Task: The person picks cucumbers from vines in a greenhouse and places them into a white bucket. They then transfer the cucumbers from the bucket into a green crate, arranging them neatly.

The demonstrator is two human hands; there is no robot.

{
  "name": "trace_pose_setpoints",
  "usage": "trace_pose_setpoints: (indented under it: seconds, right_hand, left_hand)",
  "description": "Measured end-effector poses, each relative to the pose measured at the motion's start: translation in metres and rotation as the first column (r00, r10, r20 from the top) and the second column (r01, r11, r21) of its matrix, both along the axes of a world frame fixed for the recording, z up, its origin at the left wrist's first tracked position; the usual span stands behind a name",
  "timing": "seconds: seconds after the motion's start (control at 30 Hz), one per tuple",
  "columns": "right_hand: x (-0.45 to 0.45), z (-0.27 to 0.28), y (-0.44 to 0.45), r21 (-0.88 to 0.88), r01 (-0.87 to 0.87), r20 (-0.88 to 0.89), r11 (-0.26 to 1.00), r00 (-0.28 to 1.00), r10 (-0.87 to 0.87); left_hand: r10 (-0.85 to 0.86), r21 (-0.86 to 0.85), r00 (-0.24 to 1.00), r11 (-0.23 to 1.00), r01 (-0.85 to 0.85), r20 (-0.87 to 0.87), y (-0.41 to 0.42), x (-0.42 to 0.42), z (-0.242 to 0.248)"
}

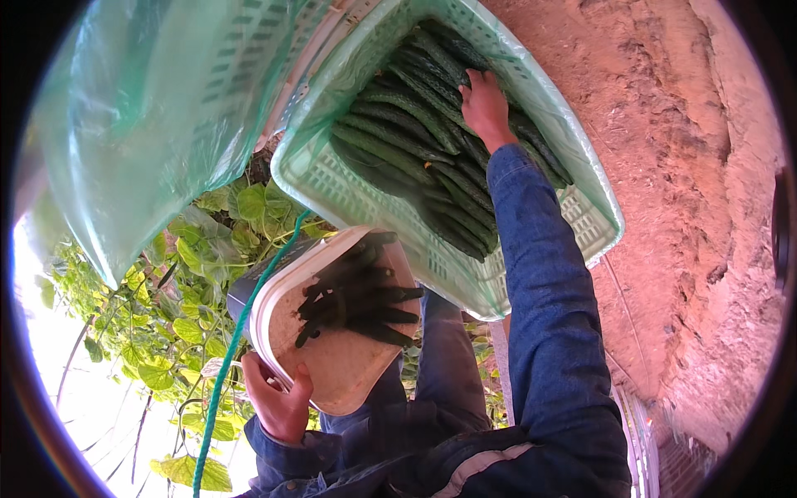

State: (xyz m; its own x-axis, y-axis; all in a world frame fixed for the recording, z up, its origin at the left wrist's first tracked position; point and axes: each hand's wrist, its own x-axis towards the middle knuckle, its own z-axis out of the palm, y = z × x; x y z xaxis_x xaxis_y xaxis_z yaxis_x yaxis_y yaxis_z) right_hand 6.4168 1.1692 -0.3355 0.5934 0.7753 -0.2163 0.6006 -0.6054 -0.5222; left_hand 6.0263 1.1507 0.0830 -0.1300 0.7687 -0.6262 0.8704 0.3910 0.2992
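Observation:
My left hand (280,395) grips the rim of a white plastic bucket (348,386), with the thumb on the inside wall. The bucket is tipped, and several dark cucumbers (364,305) lie inside it. My right hand (485,109) reaches into a green plastic crate (311,180) and rests on a layer of long green cucumbers (398,143). Its fingertips touch cucumbers near the crate's far right side; whether they grip one is hidden under the hand. Thin translucent green film (457,283) lines the crate and folds over its rim.
Another green film-covered crate (180,93) stands at upper left, its film hanging down. A green rope (230,348) runs down in front of the bucket's left side. Leafy vines (187,324) grow at left. A rough earthen wall (672,155) rises at right.

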Motion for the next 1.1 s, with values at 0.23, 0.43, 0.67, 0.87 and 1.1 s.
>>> trace_pose_setpoints:
  seconds: [0.23, 0.43, 0.67, 0.87, 1.1]
  right_hand:
    - [-0.004, 0.069, -0.035, 0.009, 0.205, -0.745, 0.979, 0.654, -0.131]
    - [0.009, 0.27, -0.027, 0.397, 0.423, -0.827, 0.815, 0.549, 0.118]
    - [0.034, 0.477, 0.142, 0.734, -0.456, 0.369, 0.504, 0.89, 0.267]
    - [-0.043, 0.423, 0.261, 0.376, -0.887, 0.77, 0.269, 0.46, 0.442]
    - [-0.064, 0.426, 0.275, 0.372, -0.822, 0.315, 0.432, 0.549, 0.774]
  left_hand:
    - [-0.087, 0.025, 0.995, 0.996, 0.089, -0.05, 0.003, -0.006, -0.004]
    - [-0.222, 0.105, 0.969, 0.967, 0.233, -0.107, 0.007, -0.002, 0.008]
    - [-0.27, 0.174, 0.96, 0.944, 0.279, -0.074, 0.008, 0.007, 0.0]
    - [-0.231, 0.216, 0.969, 0.946, 0.244, -0.086, 0.0, -0.013, 0.001]
    - [-0.245, 0.196, 0.966, 0.946, 0.257, -0.084, 0.0, -0.017, -0.005]
